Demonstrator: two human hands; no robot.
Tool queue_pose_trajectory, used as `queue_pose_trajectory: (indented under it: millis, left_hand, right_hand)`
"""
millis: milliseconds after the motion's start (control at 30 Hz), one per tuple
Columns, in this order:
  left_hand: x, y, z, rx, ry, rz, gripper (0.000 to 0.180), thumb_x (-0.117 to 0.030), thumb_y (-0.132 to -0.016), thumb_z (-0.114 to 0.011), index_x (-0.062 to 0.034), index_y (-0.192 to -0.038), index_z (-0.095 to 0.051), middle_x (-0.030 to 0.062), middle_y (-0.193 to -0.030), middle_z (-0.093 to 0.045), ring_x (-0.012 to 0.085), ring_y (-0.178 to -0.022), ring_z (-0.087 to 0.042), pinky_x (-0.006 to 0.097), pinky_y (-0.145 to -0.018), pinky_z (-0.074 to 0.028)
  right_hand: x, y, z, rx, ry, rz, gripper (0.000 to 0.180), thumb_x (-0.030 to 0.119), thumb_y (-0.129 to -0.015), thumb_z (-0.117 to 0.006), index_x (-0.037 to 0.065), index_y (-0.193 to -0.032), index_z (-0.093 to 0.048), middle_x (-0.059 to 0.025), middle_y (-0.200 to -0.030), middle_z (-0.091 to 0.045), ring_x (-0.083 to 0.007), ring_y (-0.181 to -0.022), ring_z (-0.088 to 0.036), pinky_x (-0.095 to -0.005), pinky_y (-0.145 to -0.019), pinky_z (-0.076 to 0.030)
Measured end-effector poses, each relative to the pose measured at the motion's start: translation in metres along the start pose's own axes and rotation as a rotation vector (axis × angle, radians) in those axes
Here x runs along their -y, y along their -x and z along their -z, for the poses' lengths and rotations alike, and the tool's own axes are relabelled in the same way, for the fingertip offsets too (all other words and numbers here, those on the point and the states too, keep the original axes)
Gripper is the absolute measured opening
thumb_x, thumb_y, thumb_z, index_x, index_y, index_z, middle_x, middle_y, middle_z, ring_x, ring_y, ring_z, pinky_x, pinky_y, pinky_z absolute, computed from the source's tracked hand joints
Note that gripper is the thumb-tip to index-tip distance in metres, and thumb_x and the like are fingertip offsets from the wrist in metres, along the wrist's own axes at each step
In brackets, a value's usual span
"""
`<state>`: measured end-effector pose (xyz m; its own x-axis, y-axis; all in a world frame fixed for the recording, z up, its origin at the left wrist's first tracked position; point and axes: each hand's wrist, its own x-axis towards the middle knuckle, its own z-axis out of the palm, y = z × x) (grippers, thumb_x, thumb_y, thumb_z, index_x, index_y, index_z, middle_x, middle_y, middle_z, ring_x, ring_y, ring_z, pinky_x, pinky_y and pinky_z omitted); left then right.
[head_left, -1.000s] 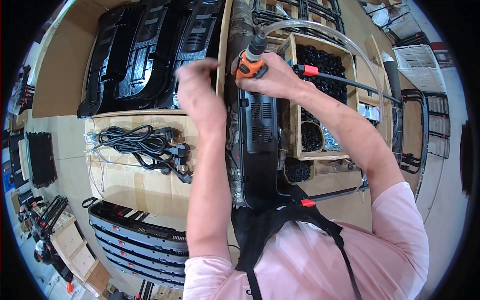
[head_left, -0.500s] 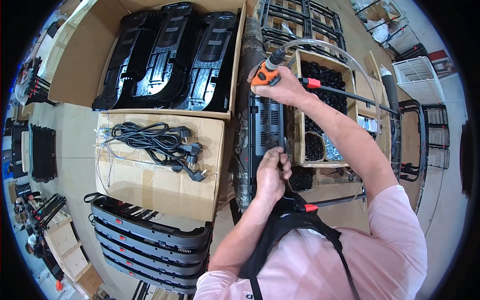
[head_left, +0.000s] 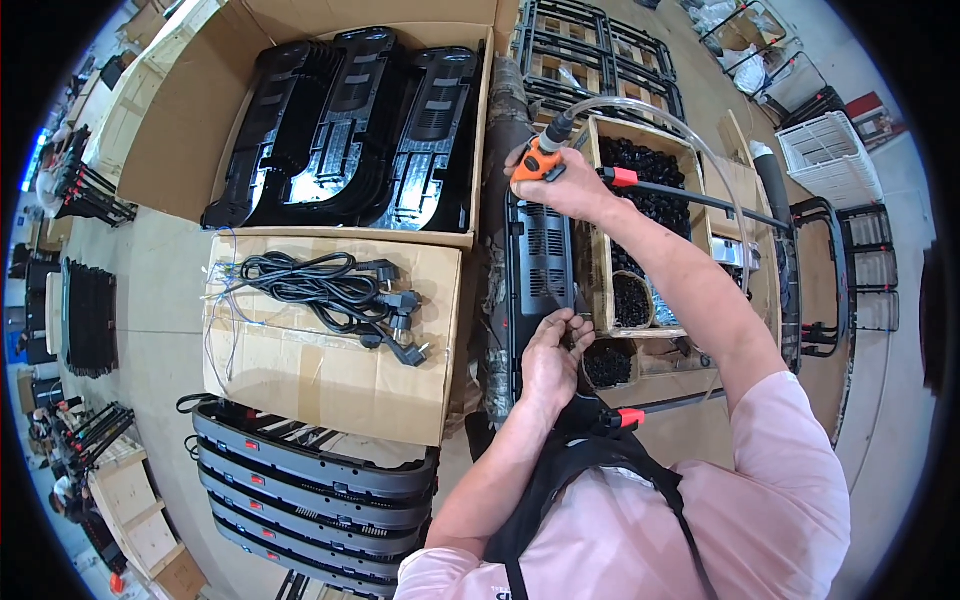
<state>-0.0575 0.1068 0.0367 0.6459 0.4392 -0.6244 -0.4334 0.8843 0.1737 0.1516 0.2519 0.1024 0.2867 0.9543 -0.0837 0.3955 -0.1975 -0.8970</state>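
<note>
My right hand [head_left: 573,188] grips an orange and black power screwdriver [head_left: 541,160], fingers wrapped round its body. A clear hose [head_left: 650,108] curves away from the tool's upper end. Below that hand lies a long black plastic panel [head_left: 545,262] with slotted vents, partly covered by both hands. At the panel's lower right side, the fingers of my left hand [head_left: 552,365] are pinched together. What they hold, if anything, is too small to make out. The screwdriver's tip is hidden from view.
Right of the panel, a wooden bin [head_left: 598,262] holds black parts and silver screws [head_left: 664,305]. Black cables with plugs [head_left: 330,290] lie on a cardboard box [head_left: 300,385] at left. Behind it, a large carton [head_left: 170,150] holds black panels. Grey curved panels [head_left: 300,480] are stacked nearer.
The whole view has shifted slightly, so most things appear a little lower and further right. My right hand still grips the screwdriver, and my left fingers stay pinched by the panel.
</note>
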Motion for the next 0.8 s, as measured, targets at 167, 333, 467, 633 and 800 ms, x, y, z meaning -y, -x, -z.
queue_pose_trajectory:
  millis: [167, 333, 467, 633, 800]
  left_hand:
    - [0.005, 0.004, 0.008, 0.020, -0.050, -0.002, 0.020, -0.015, -0.111, -0.046, -0.0038, -0.123, -0.057, 0.0096, -0.109, -0.065, 0.0263, -0.107, -0.067, 0.041, -0.101, -0.053]
    - [0.019, 0.009, 0.007, 0.013, -0.058, -0.039, 0.021, -0.016, -0.111, -0.048, -0.0032, -0.122, -0.060, 0.0118, -0.110, -0.067, 0.0290, -0.109, -0.067, 0.043, -0.104, -0.052]
    - [0.036, 0.014, 0.010, -0.030, -0.153, -0.085, 0.026, -0.018, -0.113, -0.046, 0.0006, -0.123, -0.061, 0.0125, -0.114, -0.066, 0.0237, -0.109, -0.065, 0.041, -0.104, -0.053]
    - [0.085, 0.011, 0.008, -0.061, -0.408, 0.092, 0.028, -0.019, -0.113, -0.049, -0.0007, -0.128, -0.064, 0.0103, -0.115, -0.068, 0.0216, -0.109, -0.066, 0.038, -0.101, -0.054]
    - [0.147, -0.038, 0.029, -0.071, -0.604, 0.246, 0.031, -0.024, -0.111, -0.054, -0.0045, -0.133, -0.063, 0.0068, -0.115, -0.069, 0.0178, -0.104, -0.066, 0.034, -0.092, -0.053]
  right_hand:
    - [0.001, 0.001, -0.002, 0.013, 0.031, 0.012, 0.041, 0.026, -0.079, -0.082, 0.008, -0.114, -0.073, -0.0048, -0.106, -0.076, -0.0186, -0.100, -0.071, -0.0356, -0.098, -0.053]
    - [-0.012, -0.001, 0.008, 0.020, 0.112, 0.058, 0.045, 0.034, -0.078, -0.080, 0.011, -0.116, -0.072, -0.0106, -0.107, -0.075, -0.0262, -0.100, -0.072, -0.0383, -0.097, -0.053]
    - [0.003, -0.002, 0.015, 0.005, 0.227, 0.037, 0.049, 0.035, -0.080, -0.077, 0.014, -0.124, -0.069, -0.0154, -0.109, -0.075, -0.0338, -0.104, -0.071, -0.0417, -0.100, -0.053]
    - [0.043, 0.042, 0.079, -0.104, -0.257, 0.346, 0.042, 0.020, -0.084, -0.085, 0.007, -0.121, -0.071, -0.0040, -0.106, -0.077, -0.0152, -0.099, -0.072, -0.0342, -0.097, -0.058]
    - [0.024, 0.111, 0.163, -0.145, -0.265, 0.438, 0.046, 0.022, -0.085, -0.086, 0.005, -0.124, -0.069, -0.0072, -0.109, -0.078, -0.0181, -0.105, -0.073, -0.0357, -0.101, -0.057]
